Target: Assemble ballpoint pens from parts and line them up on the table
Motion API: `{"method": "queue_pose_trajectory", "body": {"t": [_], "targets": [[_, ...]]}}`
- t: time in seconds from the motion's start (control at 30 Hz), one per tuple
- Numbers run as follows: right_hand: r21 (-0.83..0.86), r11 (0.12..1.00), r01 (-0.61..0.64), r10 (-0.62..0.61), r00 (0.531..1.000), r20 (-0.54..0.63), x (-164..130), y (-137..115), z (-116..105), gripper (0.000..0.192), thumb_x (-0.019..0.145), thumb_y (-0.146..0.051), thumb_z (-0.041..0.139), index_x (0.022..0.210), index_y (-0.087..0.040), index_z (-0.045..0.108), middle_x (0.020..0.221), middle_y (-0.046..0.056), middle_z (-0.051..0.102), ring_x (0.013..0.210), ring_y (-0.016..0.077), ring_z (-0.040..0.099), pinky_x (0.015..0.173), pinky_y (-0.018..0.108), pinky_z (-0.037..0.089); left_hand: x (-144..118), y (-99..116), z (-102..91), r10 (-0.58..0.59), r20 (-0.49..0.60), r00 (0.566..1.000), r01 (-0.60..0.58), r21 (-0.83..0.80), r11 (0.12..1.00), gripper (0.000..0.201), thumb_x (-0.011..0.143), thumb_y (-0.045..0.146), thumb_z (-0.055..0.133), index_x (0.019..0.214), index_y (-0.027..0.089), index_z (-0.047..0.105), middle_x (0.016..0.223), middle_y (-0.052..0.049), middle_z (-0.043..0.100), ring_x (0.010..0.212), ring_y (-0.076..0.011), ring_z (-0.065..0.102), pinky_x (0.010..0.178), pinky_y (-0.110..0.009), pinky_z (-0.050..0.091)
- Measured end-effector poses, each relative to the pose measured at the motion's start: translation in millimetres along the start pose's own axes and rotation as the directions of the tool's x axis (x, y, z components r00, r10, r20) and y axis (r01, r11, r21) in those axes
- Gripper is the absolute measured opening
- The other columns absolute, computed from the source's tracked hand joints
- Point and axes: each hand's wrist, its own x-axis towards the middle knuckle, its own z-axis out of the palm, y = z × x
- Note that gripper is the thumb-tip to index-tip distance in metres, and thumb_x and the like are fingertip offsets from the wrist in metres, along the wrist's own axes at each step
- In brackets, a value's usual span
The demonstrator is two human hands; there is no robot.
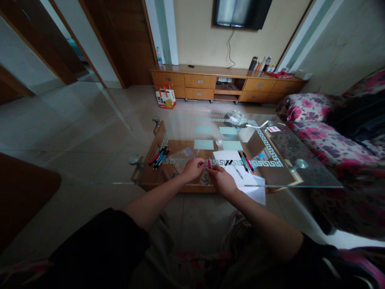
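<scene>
My left hand (192, 168) and my right hand (221, 179) meet over the near edge of a glass coffee table (300, 178). Between their fingertips they hold a small red pen (209, 163), each hand pinching one end. A bundle of red, blue and black pens (159, 157) lies on the glass to the left of my left hand. White paper (237, 168) lies under and right of my right hand, with two more pens (246, 161) and a small black pen part (228, 162) on it.
Pale green cards (203, 144) and a clear plastic bag (183, 154) lie further back on the table. A floral sofa (325, 132) stands at the right. A wooden TV cabinet (228, 82) lines the far wall, a red and white carton (165, 97) on the floor before it.
</scene>
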Motion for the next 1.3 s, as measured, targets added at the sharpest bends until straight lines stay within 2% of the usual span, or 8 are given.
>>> {"method": "queue_pose_trajectory", "body": {"t": [0.23, 0.53, 0.8, 0.9, 1.0, 1.1, 1.2, 1.3], "targets": [[-0.018, 1.000, -0.004, 0.005, 0.999, 0.047, 0.4, 4.2, 4.4, 0.037, 0.098, -0.023, 0.046, 0.129, -0.030, 0.064, 0.117, 0.009, 0.062, 0.105, 0.0219, 0.059, 0.086, 0.028, 0.048, 5.5, -8.6, 3.1, 0.041, -0.023, 0.999, -0.038, 0.141, 0.989, 0.012, 0.082, 0.026, 0.065, 0.077, 0.020, 0.073, 0.078, -0.005, 0.067, 0.077, -0.0192, 0.057, 0.081, -0.029, 0.042], [-0.054, 0.999, 0.007, -0.003, 0.997, 0.074, 1.8, 2.8, 5.5, 0.029, 0.096, -0.022, 0.049, 0.113, -0.026, 0.072, 0.116, 0.010, 0.060, 0.105, 0.0220, 0.059, 0.086, 0.030, 0.048, 4.0, -9.4, 0.7, 0.061, -0.068, 0.996, -0.051, 0.144, 0.988, 0.014, 0.085, 0.025, 0.061, 0.079, 0.020, 0.073, 0.085, -0.006, 0.068, 0.083, -0.0194, 0.058, 0.085, -0.030, 0.043], [0.019, 1.000, 0.017, -0.017, 1.000, 0.012, -4.2, -6.6, -2.4, 0.030, 0.094, -0.021, 0.051, 0.119, -0.026, 0.068, 0.115, 0.008, 0.061, 0.107, 0.0206, 0.059, 0.090, 0.028, 0.047, -6.2, -2.3, -11.6, 0.046, -0.113, 0.993, -0.041, 0.051, 0.998, 0.008, 0.082, 0.021, 0.062, 0.081, 0.020, 0.070, 0.088, -0.006, 0.064, 0.089, -0.0210, 0.057, 0.092, -0.032, 0.043], [0.049, 0.997, 0.053, -0.054, 0.999, 0.009, -11.0, -17.3, -5.5, 0.025, 0.094, -0.025, 0.052, 0.114, -0.025, 0.068, 0.113, 0.007, 0.062, 0.104, 0.0207, 0.061, 0.086, 0.028, 0.048, -15.8, -0.3, -15.4, 0.100, -0.064, 0.993, -0.091, 0.134, 0.987, 0.013, 0.084, 0.023, 0.061, 0.093, 0.021, 0.069, 0.100, -0.008, 0.062, 0.099, -0.0241, 0.056, 0.099, -0.037, 0.041], [0.063, 0.994, 0.085, -0.090, 0.993, 0.080, -18.2, -24.6, -5.4, 0.020, 0.093, -0.028, 0.055, 0.105, -0.023, 0.069, 0.112, 0.007, 0.063, 0.100, 0.0206, 0.062, 0.083, 0.029, 0.049, -26.1, -0.3, -20.4, 0.099, 0.007, 0.995, -0.099, 0.132, 0.986, 0.017, 0.083, 0.026, 0.062, 0.099, 0.022, 0.068, 0.110, -0.010, 0.060, 0.113, -0.0276, 0.053, 0.108, -0.041, 0.036], [0.046, 0.995, 0.089, -0.094, 0.988, 0.123, -22.7, -25.2, -4.2, 0.021, 0.092, -0.029, 0.055, 0.105, -0.022, 0.070, 0.114, 0.009, 0.063, 0.104, 0.0223, 0.062, 0.087, 0.031, 0.049, -34.1, -2.3, -28.0, 0.102, 0.065, 0.993, -0.110, 0.132, 0.985, 0.034, 0.082, 0.031, 0.065, 0.115, 0.023, 0.064, 0.128, -0.012, 0.056, 0.127, -0.0305, 0.046, 0.115, -0.044, 0.028], [0.003, 0.997, 0.080, -0.080, 0.988, 0.132, -24.7, -22.3, -4.4, 0.024, 0.091, -0.028, 0.056, 0.109, -0.020, 0.069, 0.117, 0.012, 0.062, 0.111, 0.0259, 0.059, 0.092, 0.036, 0.049, -40.2, -5.4, -36.3, 0.113, 0.160, 0.981, -0.151, 0.252, 0.956, 0.063, 0.081, 0.044, 0.067, 0.137, 0.021, 0.050, 0.152, -0.014, 0.039, 0.143, -0.0330, 0.031, 0.120, -0.045, 0.017], [-0.004, 0.998, 0.055, -0.054, 0.986, 0.157, -28.9, -23.1, -4.1, 0.032, 0.089, -0.030, 0.058, 0.117, -0.018, 0.067, 0.125, 0.015, 0.061, 0.115, 0.0282, 0.057, 0.096, 0.039, 0.048, -46.0, -9.6, -41.7, 0.133, 0.234, 0.963, -0.204, 0.315, 0.927, 0.079, 0.083, 0.056, 0.063, 0.148, 0.020, 0.038, 0.162, -0.013, 0.024, 0.151, -0.0324, 0.016, 0.122, -0.043, 0.007]]}}
